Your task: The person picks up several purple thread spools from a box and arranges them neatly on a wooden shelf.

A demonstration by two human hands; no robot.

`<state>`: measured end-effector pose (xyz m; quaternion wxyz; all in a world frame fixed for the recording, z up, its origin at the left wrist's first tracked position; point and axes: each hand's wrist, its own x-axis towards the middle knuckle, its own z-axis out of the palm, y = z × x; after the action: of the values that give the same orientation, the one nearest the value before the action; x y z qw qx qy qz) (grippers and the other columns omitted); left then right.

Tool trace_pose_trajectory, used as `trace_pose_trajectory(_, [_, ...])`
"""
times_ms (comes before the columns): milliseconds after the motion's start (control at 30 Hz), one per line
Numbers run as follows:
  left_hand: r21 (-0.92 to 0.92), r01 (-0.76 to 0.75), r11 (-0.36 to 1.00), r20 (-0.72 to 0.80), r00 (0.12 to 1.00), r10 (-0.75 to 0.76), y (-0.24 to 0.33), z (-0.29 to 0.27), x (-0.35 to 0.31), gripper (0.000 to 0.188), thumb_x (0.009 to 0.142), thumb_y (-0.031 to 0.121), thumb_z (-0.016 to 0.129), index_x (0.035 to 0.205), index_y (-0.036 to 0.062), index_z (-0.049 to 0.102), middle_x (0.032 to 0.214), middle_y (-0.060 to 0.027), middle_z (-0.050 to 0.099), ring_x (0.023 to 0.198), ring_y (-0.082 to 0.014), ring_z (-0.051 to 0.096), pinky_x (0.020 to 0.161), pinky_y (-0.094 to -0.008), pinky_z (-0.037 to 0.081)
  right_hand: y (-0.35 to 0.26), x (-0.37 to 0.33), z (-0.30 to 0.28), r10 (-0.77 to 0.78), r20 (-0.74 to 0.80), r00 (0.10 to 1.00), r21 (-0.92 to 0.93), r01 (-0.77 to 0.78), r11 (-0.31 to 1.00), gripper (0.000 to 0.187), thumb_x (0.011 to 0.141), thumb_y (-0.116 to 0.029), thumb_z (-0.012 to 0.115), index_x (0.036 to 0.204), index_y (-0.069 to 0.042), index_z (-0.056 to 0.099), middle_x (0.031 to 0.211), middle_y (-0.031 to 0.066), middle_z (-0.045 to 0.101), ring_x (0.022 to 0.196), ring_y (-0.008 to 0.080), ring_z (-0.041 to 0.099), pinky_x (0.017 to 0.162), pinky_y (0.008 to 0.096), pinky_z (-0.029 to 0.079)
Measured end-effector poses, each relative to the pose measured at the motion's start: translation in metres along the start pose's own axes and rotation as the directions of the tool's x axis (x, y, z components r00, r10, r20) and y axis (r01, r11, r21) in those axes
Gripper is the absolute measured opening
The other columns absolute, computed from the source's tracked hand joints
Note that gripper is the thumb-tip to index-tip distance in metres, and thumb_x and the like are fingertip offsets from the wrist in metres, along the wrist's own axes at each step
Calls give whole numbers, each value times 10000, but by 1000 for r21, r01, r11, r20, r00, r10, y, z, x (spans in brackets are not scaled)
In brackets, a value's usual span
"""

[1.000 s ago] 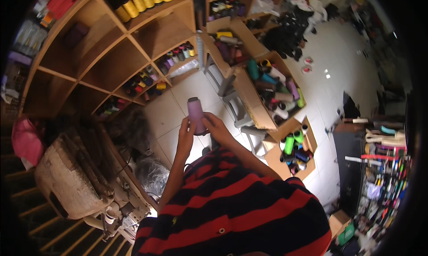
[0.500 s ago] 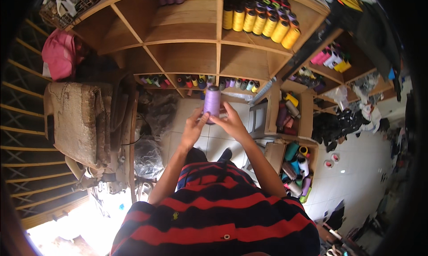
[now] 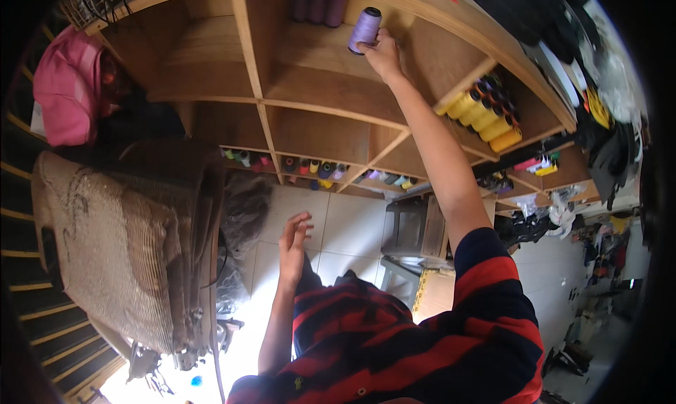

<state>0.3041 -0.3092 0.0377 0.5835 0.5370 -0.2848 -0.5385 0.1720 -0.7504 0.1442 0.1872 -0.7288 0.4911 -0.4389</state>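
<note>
My right hand point(image 3: 384, 56) grips a light purple thread cone point(image 3: 365, 31) by its lower part, held slightly tilted inside an upper compartment of the wooden shelf point(image 3: 327, 91). Several darker purple thread cones point(image 3: 317, 8) stand in a row at the back left of that same compartment, apart from the held one. My left hand point(image 3: 293, 238) hangs empty in front of the lower shelf, over the tiled floor, with its fingers loosely bent and apart.
Yellow thread cones point(image 3: 486, 115) fill the compartment to the right. Small colored spools point(image 3: 313, 167) line the bottom row. At left stand a machine under a brown cloth point(image 3: 113, 242) and a pink bag point(image 3: 68, 87). A grey stool point(image 3: 403, 277) and a cardboard box point(image 3: 434, 295) are below.
Both hands held the purple thread cone in front of my body. Now my right hand alone has carried it up into the shelf, and my left hand has let go and lowered. The view has shifted.
</note>
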Motion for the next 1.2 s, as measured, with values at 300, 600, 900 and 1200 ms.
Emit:
trace_pose_trajectory(300, [25, 173, 985, -72, 983, -171, -13, -60, 14, 395, 971, 353, 477, 1163, 18, 564, 1133, -112, 605, 988, -205, 587, 832, -326, 458, 54, 90, 72, 90, -47, 995, -81, -93, 992, 424, 675, -172, 798, 1008, -18, 585, 984, 176, 687, 976, 309, 650, 869, 379, 490])
trace_pose_trajectory(600, [34, 190, 981, -45, 981, -188, -19, -74, 31, 410, 972, 369, 477, 1181, 27, 565, 1126, -118, 599, 965, -198, 589, 813, -333, 470, 67, 116, 94, -20, -56, 998, -142, 12, 990, 370, 742, -5, 744, 1042, 15, 528, 954, 134, 681, 857, 180, 649, 766, 298, 508])
trace_pose_trajectory(900, [78, 206, 975, 2, 978, -207, -14, -74, 42, 381, 967, 345, 487, 1182, 40, 564, 1121, -106, 597, 979, -194, 588, 816, -325, 464, 73, 109, 90, -20, -24, 1000, -173, 15, 985, 442, 780, -174, 758, 1156, -16, 588, 1043, 116, 676, 965, 197, 631, 859, 340, 489])
trace_pose_trajectory(1200, [213, 180, 960, 149, 965, -214, 3, -34, 74, 316, 961, 272, 495, 1184, 62, 574, 1126, -82, 603, 951, -182, 588, 793, -311, 459, -44, -102, 6, -160, -228, 960, 61, 178, 982, 356, 836, -220, 673, 1098, -9, 556, 1060, 197, 555, 1021, 349, 542, 884, 404, 443])
